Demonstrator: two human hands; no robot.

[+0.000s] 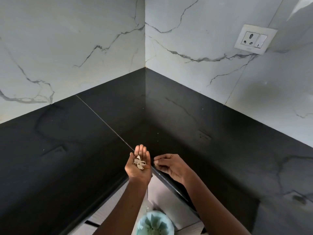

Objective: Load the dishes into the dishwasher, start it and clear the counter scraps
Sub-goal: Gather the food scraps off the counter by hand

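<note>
Beige scraps (139, 164) on flat L hand (138, 173) | R hand (169, 165) pinched, contents can't tell | bin (155, 223) cut off

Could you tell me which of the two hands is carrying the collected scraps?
The left hand, palm up with pale scraps on it; the right hand is pinched at the edge of the counter.

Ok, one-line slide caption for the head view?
Left hand cups papery scraps; right hand pinches at the black counter edge, lined bin below.
</note>
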